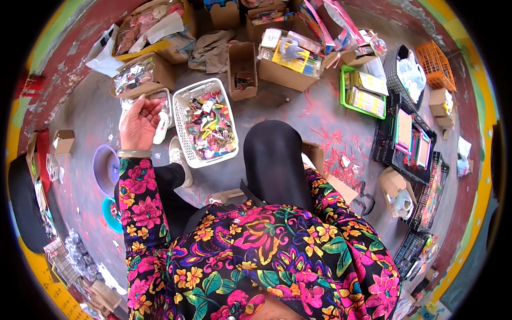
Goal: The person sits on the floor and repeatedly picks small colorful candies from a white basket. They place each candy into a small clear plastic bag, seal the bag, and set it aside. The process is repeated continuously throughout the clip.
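Note:
My left hand [140, 124] is raised over the left side, its fingers loosely curled and a little apart. I see nothing in its palm. A pale bracelet circles the wrist. Just beyond the fingers stands a cardboard box [140, 74] of small clear-wrapped items. Beside and partly behind the hand is a small white basket [170, 109], mostly hidden. To its right a larger white plastic basket [178, 125] holds a jumble of small colourful pieces [209, 125]. My right sleeve [319, 186] runs down beside the black-clad knee [274, 154]; the right hand is hidden there.
A purple basin [105, 169] and a turquoise one [111, 214] stand at the left. Red scraps [338, 152] litter the floor on the right. Around lie an open brown box [242, 74], a green basket [362, 92], a black crate [392, 146] and an orange crate [436, 65].

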A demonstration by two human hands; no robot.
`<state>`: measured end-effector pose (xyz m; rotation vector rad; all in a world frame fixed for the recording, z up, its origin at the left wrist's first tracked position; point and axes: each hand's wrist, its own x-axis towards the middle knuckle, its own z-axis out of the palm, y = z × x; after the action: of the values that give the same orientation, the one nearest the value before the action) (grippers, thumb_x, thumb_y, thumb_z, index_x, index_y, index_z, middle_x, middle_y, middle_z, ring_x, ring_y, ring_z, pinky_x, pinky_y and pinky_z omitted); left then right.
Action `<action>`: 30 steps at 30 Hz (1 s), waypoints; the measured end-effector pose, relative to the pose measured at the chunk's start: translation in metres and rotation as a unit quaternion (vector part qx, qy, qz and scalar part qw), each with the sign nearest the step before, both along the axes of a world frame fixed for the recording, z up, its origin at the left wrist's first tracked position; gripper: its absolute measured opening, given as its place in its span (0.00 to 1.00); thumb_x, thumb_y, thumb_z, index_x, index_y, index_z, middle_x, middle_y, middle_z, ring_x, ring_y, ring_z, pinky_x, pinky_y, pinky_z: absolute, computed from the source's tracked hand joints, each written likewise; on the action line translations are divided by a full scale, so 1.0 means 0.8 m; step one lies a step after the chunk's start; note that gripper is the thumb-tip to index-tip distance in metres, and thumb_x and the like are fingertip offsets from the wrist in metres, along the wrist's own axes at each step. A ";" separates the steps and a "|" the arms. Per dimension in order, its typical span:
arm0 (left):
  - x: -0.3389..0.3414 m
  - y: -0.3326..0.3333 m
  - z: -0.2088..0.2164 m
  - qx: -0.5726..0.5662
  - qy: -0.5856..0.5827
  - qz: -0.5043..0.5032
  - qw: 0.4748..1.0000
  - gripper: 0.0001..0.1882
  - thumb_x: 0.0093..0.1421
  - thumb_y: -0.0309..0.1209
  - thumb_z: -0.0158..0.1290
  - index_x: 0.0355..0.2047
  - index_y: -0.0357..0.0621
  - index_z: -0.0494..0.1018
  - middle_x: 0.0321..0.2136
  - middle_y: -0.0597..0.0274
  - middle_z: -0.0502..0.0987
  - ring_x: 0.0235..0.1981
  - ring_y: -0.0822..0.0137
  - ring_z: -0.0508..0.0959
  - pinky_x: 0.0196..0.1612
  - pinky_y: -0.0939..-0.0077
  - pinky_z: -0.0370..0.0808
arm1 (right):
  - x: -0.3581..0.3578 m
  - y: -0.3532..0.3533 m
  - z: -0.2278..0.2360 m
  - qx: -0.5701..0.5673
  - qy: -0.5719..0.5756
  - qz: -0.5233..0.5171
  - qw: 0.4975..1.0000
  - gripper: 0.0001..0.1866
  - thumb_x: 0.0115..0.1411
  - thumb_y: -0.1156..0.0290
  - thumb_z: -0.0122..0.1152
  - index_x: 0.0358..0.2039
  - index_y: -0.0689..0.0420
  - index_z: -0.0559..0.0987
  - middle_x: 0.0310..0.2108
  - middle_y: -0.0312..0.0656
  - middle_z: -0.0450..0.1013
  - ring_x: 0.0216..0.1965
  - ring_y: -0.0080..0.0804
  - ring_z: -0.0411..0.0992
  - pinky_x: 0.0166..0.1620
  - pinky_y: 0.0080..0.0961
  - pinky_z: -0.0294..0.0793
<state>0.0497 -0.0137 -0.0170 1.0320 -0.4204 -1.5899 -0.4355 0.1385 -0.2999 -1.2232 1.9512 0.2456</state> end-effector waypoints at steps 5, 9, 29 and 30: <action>-0.010 0.000 0.001 0.012 -0.030 0.016 0.999 0.09 0.58 0.33 0.49 0.25 0.41 0.69 0.28 0.55 0.76 0.29 0.67 0.77 0.29 0.80 0.73 | -0.002 -0.004 0.001 -0.009 0.009 0.008 1.000 0.27 0.58 0.50 0.38 0.50 0.55 0.69 0.52 0.46 0.63 0.53 0.42 0.62 0.53 0.32 0.60; -0.008 -0.001 -0.006 0.018 -0.030 0.001 0.999 0.09 0.59 0.33 0.48 0.28 0.41 0.69 0.29 0.56 0.76 0.30 0.67 0.76 0.30 0.79 0.74 | -0.004 -0.005 0.002 -0.009 0.006 0.012 1.000 0.27 0.58 0.49 0.38 0.50 0.55 0.69 0.52 0.46 0.64 0.52 0.43 0.63 0.52 0.33 0.61; -0.022 -0.002 -0.004 0.010 -0.032 -0.006 0.999 0.09 0.57 0.34 0.49 0.29 0.41 0.69 0.28 0.55 0.76 0.28 0.67 0.76 0.29 0.82 0.72 | 0.012 0.007 0.027 -0.040 0.021 0.043 0.998 0.28 0.57 0.48 0.38 0.48 0.55 0.71 0.48 0.49 0.67 0.49 0.46 0.66 0.49 0.34 0.65; -0.022 -0.004 -0.006 0.006 -0.027 -0.010 1.000 0.09 0.57 0.34 0.49 0.29 0.41 0.69 0.27 0.55 0.76 0.28 0.67 0.76 0.29 0.81 0.72 | 0.011 0.008 0.028 -0.040 0.020 0.046 0.998 0.28 0.57 0.48 0.38 0.48 0.55 0.71 0.48 0.49 0.67 0.49 0.46 0.66 0.49 0.34 0.65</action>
<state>0.0318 -0.0166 -0.0215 1.0846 -0.4604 -1.5870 -0.4265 0.1450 -0.2774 -1.3724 1.9570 0.2432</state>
